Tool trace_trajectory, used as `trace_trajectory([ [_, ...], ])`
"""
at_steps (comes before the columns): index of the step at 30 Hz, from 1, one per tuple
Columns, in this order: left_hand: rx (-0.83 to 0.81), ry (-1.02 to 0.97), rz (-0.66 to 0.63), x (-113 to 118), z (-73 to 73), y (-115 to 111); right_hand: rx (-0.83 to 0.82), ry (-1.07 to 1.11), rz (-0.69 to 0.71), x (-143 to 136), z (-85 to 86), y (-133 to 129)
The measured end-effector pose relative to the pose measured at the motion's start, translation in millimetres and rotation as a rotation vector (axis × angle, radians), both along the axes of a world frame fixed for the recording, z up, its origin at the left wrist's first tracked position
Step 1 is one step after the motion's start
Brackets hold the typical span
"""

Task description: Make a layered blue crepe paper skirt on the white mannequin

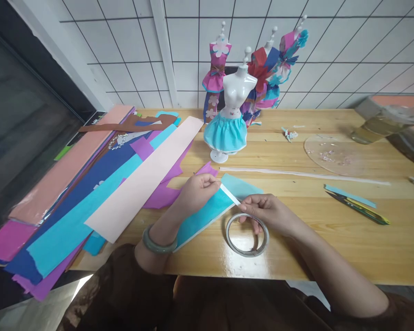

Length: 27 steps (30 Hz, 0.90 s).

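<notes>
My left hand [200, 191] pinches one end of a short white tape strip [230, 194]. The strip's other end is between the thumb and fingers of my right hand [265, 211], whose lower fingers reach into the tape roll [228, 236]. The roll hangs or rests just above the tabletop; I cannot tell which. Beneath my left hand lies a turquoise paper piece [200, 223] with a white strip along its lower edge. Behind my hands stands a white mannequin [239, 89] wearing a turquoise skirt [225, 132].
Long coloured paper sheets [148, 177] are piled at the left. Several dressed mannequins [218, 69] stand at the back. A long white strip [296, 174] crosses the table [331, 239]. To the right are a yellow-black cutter [365, 210], a clear dish [324, 158] and a cup [379, 126].
</notes>
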State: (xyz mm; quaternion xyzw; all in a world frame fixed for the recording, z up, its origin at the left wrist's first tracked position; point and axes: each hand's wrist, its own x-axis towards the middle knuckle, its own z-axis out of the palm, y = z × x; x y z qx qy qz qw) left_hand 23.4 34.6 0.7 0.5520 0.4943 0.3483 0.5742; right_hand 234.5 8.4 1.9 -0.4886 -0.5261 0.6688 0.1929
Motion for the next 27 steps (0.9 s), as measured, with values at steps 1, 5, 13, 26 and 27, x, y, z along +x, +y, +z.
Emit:
trace_trajectory([
  [1,-0.007,-0.003,-0.009,-0.6,1.5,-0.1,0.007,-0.003,0.002,-0.2,0.5,-0.2],
  [5,-0.020,0.024,-0.021,-2.4,4.7,-1.0,0.031,-0.024,-0.038,-0.1,0.8,-1.1],
  [13,-0.059,-0.014,-0.082,-2.1,3.7,-0.4,-0.026,0.018,-0.090,1.2,2.4,-0.1],
  [26,-0.124,-0.035,-0.228,-0.8,-1.3,-1.8,0.093,-0.052,-0.043,2.7,-5.2,-0.8],
  [27,-0.112,-0.010,-0.222,0.0,-1.0,-2.0,0.102,-0.059,-0.037,2.8,-5.5,-1.0],
])
